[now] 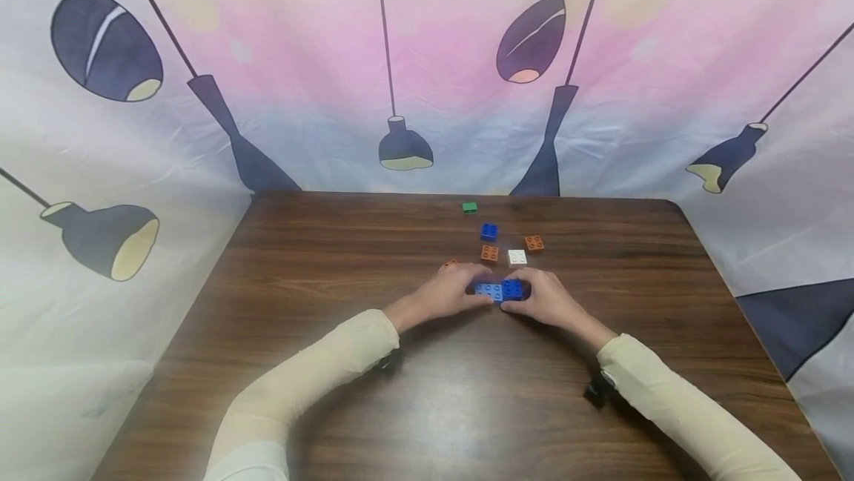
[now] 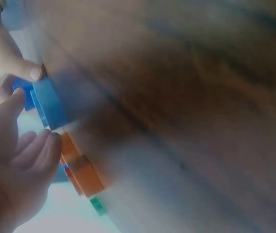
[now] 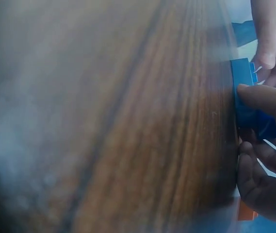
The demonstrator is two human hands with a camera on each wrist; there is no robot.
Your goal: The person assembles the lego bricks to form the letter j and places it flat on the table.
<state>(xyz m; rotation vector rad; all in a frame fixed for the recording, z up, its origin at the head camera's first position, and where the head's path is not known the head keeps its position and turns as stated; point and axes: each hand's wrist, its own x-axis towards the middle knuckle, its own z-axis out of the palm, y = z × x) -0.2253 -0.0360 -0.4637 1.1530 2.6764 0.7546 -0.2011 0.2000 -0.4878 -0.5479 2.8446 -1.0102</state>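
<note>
A dark blue brick (image 1: 512,288) sits on the right end of a longer light blue brick (image 1: 489,291). My right hand (image 1: 550,299) grips this pair from the right; its thumb presses the side of the light blue brick (image 3: 243,94) in the right wrist view, beside the dark blue brick (image 3: 267,125). Around the left end curves my left hand (image 1: 457,290), with thumb and fingers apart. The left wrist view has the left hand (image 2: 19,162) beside the light blue brick (image 2: 50,103); whether it touches is unclear.
Beyond the hands lie a white brick (image 1: 517,258), an orange brick (image 1: 490,253), another orange brick (image 1: 534,243), a blue brick (image 1: 489,232) and a green brick (image 1: 470,207). One more orange piece (image 1: 450,263) is partly hidden behind the left hand.
</note>
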